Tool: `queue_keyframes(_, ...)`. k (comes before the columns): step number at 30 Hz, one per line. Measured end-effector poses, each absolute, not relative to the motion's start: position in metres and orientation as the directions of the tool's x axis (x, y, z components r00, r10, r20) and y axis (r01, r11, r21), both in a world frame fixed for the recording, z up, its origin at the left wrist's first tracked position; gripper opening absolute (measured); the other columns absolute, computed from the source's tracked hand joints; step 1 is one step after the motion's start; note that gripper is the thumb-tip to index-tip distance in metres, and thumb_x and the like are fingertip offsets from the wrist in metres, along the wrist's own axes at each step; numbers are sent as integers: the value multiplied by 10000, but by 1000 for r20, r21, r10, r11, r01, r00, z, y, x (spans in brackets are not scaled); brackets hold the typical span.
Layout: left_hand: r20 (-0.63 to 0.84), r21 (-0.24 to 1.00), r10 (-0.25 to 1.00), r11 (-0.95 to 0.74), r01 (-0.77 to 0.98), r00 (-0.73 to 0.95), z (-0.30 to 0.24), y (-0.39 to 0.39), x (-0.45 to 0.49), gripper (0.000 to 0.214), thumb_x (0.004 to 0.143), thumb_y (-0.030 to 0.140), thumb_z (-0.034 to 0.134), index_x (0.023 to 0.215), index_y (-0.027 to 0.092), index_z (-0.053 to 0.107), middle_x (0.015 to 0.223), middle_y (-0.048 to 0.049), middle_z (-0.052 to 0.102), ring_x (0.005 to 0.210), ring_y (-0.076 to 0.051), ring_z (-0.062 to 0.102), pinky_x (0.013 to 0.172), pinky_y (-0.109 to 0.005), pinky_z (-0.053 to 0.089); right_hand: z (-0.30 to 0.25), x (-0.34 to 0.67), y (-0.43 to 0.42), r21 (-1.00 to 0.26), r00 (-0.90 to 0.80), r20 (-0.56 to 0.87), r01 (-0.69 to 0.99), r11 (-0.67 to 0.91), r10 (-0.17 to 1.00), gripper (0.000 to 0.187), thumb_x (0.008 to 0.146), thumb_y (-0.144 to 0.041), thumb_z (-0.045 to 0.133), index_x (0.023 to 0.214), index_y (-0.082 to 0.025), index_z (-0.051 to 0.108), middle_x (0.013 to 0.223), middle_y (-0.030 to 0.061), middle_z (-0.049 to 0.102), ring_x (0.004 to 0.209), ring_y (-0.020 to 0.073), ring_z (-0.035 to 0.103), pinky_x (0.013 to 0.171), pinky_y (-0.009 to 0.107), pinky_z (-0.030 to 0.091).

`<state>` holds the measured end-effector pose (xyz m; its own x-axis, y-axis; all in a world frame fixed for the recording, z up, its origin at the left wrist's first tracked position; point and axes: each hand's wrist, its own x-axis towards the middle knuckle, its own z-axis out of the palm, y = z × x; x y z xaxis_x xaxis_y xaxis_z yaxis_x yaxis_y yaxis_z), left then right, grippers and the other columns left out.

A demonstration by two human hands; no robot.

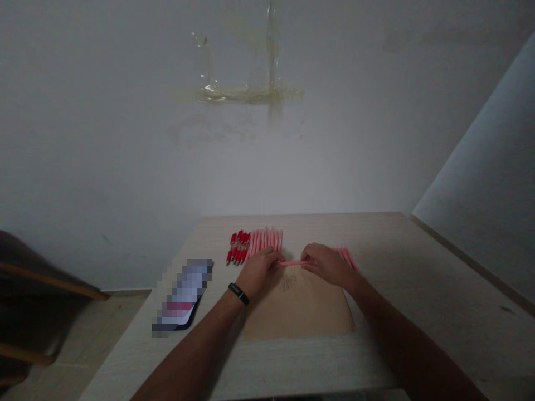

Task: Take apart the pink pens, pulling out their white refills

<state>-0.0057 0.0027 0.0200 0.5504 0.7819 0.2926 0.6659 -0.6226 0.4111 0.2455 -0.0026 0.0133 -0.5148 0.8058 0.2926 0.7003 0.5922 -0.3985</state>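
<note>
A slim pink stick, perhaps a pen (292,263), lies level between my two hands. My left hand (261,267) pinches its left end, and my right hand (328,262) grips its right end. Below them a brown paper sheet or envelope (309,312) with handwriting lies flat on the table. Behind my left hand is a row of similar pink sticks (265,238). Several red pens (238,248) lie beside that row on the left. More pink sticks (346,257) show just behind my right hand, partly hidden by it.
A phone (184,295), its screen blurred, lies at the table's left. The pale wooden table (418,312) meets a wall (334,156) with peeling tape (242,96) at the back. A dark chair (33,301) stands on the floor at the far left.
</note>
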Motion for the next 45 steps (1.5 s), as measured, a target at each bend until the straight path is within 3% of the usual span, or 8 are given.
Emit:
queue_keyframes(5, 306, 425, 781, -624, 656, 545, 19, 3, -6, 163, 900, 143, 536, 959, 204, 675, 951, -33, 631, 887, -158, 576, 770, -239, 418, 14, 245, -2, -379, -536, 281, 700, 605, 796, 220, 998, -281, 469, 910, -179, 643, 904, 57, 650, 873, 182, 577, 804, 304, 404)
queue_keyframes(8, 301, 427, 783, -621, 657, 545, 22, 2, -5, 173, 899, 143, 534, 963, 207, 681, 945, -36, 628, 877, -159, 577, 746, -237, 416, 15, 245, -5, -393, -514, 294, 703, 593, 805, 126, 942, -306, 579, 949, -187, 621, 925, 40, 647, 860, 178, 570, 768, 285, 403)
queue_keyframes(11, 288, 431, 787, -615, 660, 545, 24, 1, -5, 185, 902, 151, 525, 975, 202, 688, 943, -46, 630, 884, -166, 578, 748, -242, 422, 15, 245, -6, -395, -482, 292, 726, 563, 826, 154, 873, -304, 674, 936, -186, 598, 905, 27, 636, 820, 171, 557, 711, 266, 390)
queue_keyframes(17, 288, 441, 792, -609, 659, 539, 23, 2, -6, 181, 898, 154, 527, 972, 193, 687, 973, -54, 640, 908, -170, 579, 799, -255, 435, 15, 245, -4, -383, -522, 266, 714, 586, 810, 184, 984, -289, 500, 904, -179, 625, 899, 50, 635, 855, 173, 566, 772, 285, 394)
queue_keyframes(23, 305, 437, 783, -621, 651, 542, 22, 2, -5, 179, 883, 128, 538, 956, 201, 685, 954, -42, 643, 899, -167, 583, 784, -252, 431, 14, 245, -5, -399, -481, 290, 725, 561, 828, 164, 855, -295, 698, 925, -188, 594, 905, 25, 625, 819, 170, 551, 714, 262, 389)
queue_keyframes(31, 296, 444, 780, -623, 644, 551, 23, 2, -5, 194, 888, 125, 529, 974, 195, 688, 970, -49, 646, 916, -170, 583, 795, -255, 435, 18, 245, -6, -361, -536, 272, 713, 601, 799, 201, 992, -301, 495, 897, -180, 623, 904, 52, 628, 867, 175, 568, 787, 288, 402)
queue_keyframes(37, 295, 432, 784, -620, 655, 547, 21, 3, -6, 195, 886, 117, 533, 975, 205, 683, 965, -39, 636, 892, -161, 580, 768, -243, 423, 15, 246, -6, -395, -487, 299, 720, 571, 821, 143, 877, -291, 672, 935, -187, 593, 923, 31, 619, 843, 172, 551, 737, 268, 398)
queue_keyframes(45, 294, 439, 783, -620, 650, 548, 19, 4, -6, 180, 892, 123, 536, 969, 198, 679, 972, -44, 637, 899, -159, 583, 780, -240, 424, 14, 244, -4, -362, -525, 264, 724, 587, 809, 165, 982, -263, 509, 883, -177, 609, 905, 47, 620, 867, 172, 556, 786, 285, 390)
